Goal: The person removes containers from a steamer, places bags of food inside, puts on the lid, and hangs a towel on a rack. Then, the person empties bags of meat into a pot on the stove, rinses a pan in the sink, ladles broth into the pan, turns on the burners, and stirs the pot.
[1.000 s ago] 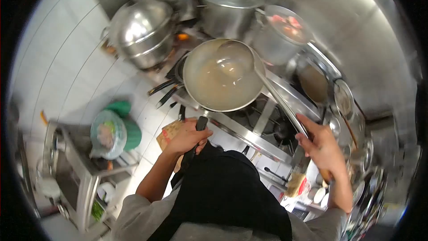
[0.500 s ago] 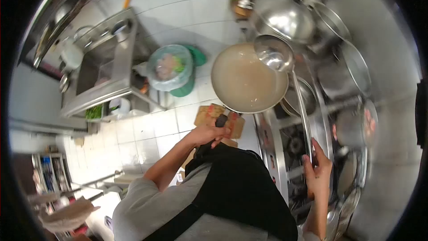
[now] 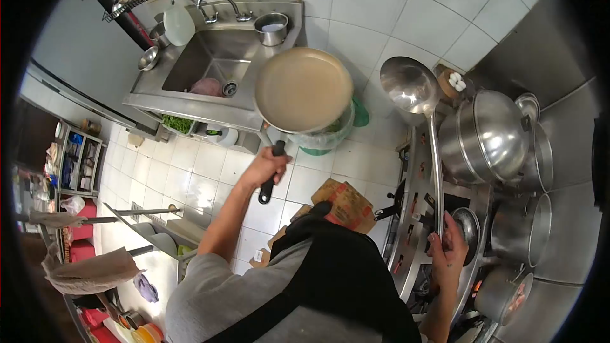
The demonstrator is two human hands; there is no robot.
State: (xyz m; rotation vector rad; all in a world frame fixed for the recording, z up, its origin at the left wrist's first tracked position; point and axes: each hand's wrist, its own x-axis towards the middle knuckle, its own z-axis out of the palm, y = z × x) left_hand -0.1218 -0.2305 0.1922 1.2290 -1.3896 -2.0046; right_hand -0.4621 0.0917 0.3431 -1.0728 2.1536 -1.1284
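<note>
My left hand [image 3: 262,170] is closed around the black handle of a wide frying pan [image 3: 304,89] with a beige interior. The pan is in the air, between the sink and the stove, partly covering a bagged bin below. Whether a thin layer of anything coats it, I cannot tell. In my right hand [image 3: 450,244], over the stove, is the long handle of a steel ladle [image 3: 410,86]. Its bowl points away from me, apart from the pan, and has a shiny inside.
A steel sink [image 3: 203,57] with a faucet stands at the back left. The green bin [image 3: 361,114] is behind the pan. Flattened cardboard [image 3: 349,206] lies on the floor. Along the right, the stove bears a large steel bowl [image 3: 502,133] and several pots, one [image 3: 505,295] near a flame.
My left hand has carried the frying pan left, away from the stove toward the sink. The ladle has parted from the pan and stays in my right hand. The view has turned left.
</note>
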